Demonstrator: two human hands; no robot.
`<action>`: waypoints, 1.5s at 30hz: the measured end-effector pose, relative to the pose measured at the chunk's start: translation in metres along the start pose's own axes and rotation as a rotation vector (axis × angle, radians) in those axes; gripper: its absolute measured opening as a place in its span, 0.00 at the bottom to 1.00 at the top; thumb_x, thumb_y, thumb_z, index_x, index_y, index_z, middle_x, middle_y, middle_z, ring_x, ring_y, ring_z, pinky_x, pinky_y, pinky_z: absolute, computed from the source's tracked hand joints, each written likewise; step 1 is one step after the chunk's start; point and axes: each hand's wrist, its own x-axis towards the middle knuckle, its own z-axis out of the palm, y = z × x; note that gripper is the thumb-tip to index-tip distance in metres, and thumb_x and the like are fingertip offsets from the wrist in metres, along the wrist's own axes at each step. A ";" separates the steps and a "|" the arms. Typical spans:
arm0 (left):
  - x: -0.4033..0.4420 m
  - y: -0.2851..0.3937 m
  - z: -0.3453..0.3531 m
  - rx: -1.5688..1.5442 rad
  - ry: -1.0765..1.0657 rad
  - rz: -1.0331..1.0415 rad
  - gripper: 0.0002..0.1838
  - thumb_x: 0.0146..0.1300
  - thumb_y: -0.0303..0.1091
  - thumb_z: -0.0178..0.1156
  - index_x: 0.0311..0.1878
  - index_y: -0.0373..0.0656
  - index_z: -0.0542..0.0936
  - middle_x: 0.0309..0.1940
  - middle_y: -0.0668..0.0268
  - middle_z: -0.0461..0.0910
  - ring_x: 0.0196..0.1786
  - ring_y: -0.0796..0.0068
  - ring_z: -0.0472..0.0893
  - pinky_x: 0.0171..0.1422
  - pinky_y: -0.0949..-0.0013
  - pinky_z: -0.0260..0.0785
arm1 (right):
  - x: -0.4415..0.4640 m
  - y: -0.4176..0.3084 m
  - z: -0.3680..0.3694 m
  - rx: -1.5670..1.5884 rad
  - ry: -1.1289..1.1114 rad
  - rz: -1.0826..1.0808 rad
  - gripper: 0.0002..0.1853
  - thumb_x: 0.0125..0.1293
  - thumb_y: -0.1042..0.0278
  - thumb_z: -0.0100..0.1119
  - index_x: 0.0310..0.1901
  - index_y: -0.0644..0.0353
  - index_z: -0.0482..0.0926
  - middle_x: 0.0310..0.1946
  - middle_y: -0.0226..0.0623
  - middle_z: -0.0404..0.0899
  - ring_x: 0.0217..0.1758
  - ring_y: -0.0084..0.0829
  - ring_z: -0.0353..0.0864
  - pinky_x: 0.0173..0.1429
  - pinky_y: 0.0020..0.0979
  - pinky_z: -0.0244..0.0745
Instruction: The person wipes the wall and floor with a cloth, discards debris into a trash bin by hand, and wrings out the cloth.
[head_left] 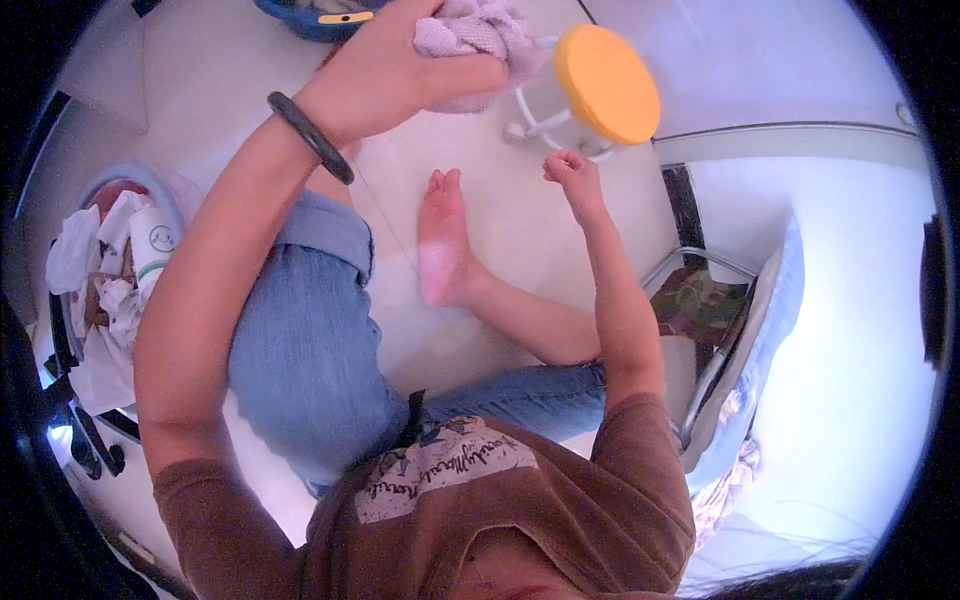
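My left hand [390,85], with a dark bangle at the wrist, reaches out to the top of the view. Its fingers are wrapped round a crumpled pale-pink cloth [478,45], textured like a towel. Just right of the cloth stands a small round stool [608,85] with a yellow seat and white legs. Below the stool, my right hand [575,178] is held in a loose fist, and I see nothing in it. A bare foot [443,240] rests on the pale floor between my two arms.
At the left a bin [130,180] is heaped with white papers and wrappers. A blue object [310,18] with a yellow label is cut off at the top edge. To the right, a metal-framed folding chair [705,300] with a camouflage-patterned seat stands near the white wall [850,330].
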 end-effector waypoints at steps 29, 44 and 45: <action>0.002 0.003 0.014 0.159 0.043 -0.058 0.36 0.50 0.33 0.71 0.60 0.38 0.62 0.49 0.63 0.72 0.52 0.76 0.74 0.58 0.71 0.69 | 0.043 0.081 0.067 -1.056 0.221 -0.009 0.11 0.58 0.63 0.51 0.35 0.56 0.83 0.34 0.43 0.83 0.38 0.45 0.82 0.42 0.43 0.77; 0.009 0.001 0.011 0.081 -0.084 -0.123 0.39 0.49 0.34 0.71 0.62 0.38 0.62 0.52 0.62 0.72 0.54 0.76 0.73 0.60 0.71 0.67 | 0.052 0.076 0.059 -1.020 0.181 -0.034 0.09 0.56 0.69 0.54 0.30 0.63 0.82 0.26 0.42 0.82 0.34 0.35 0.83 0.37 0.35 0.76; 0.011 0.007 0.007 0.068 -0.107 -0.177 0.39 0.49 0.34 0.70 0.63 0.39 0.61 0.52 0.62 0.72 0.54 0.76 0.73 0.60 0.71 0.67 | 0.050 0.075 0.046 -0.838 0.121 -0.013 0.09 0.56 0.68 0.55 0.30 0.64 0.82 0.27 0.42 0.82 0.33 0.34 0.83 0.37 0.34 0.77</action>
